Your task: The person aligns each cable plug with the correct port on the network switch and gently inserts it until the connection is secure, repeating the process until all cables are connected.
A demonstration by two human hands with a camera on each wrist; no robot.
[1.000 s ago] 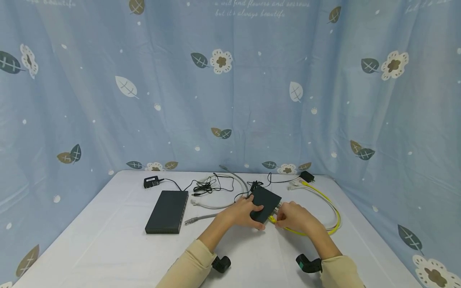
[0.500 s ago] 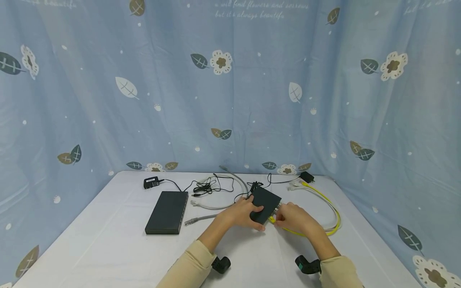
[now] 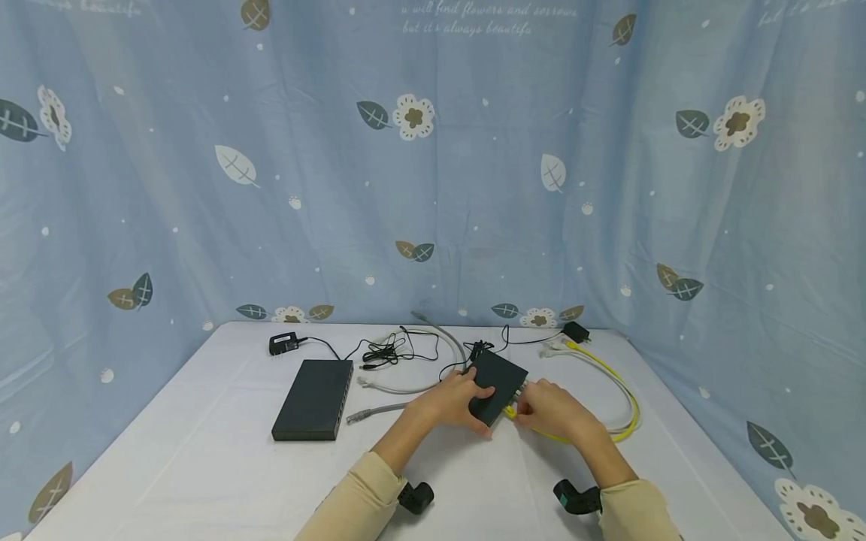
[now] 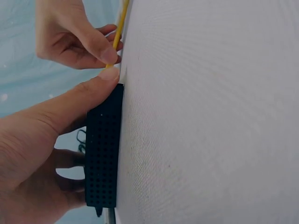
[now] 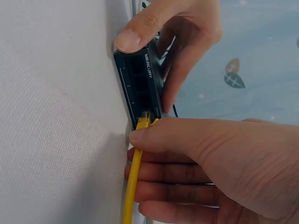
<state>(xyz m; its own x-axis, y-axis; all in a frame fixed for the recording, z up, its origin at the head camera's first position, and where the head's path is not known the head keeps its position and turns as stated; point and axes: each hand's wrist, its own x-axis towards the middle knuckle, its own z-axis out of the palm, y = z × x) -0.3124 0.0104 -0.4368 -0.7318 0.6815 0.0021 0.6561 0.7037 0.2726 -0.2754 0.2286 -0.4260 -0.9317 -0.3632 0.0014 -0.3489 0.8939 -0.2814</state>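
Note:
My left hand (image 3: pixel 452 400) grips a small black network switch (image 3: pixel 501 379) at the centre right of the table, with its thumb at the near corner and its fingers over the top. In the right wrist view, numbered ports and MERCURY lettering show on the switch's port side (image 5: pixel 136 79). My right hand (image 3: pixel 553 407) pinches the plug end of a yellow network cable (image 5: pixel 132 182) between thumb and fingers. The yellow plug (image 5: pixel 144 120) is at a port beyond number 3; how deep it sits I cannot tell. Further ports lie behind the right hand.
A larger black switch (image 3: pixel 314 398) lies on the left. Behind it rest a black power adapter (image 3: pixel 284 343) and a bundled black cord (image 3: pixel 384 351). Grey network cable (image 3: pixel 379 410) runs beneath my left arm. Another adapter (image 3: pixel 576 331) sits at the back right.
My left thumb has slid slightly down and left along the switch's near corner. The right hand has barely moved and still pinches the yellow cable at the port.

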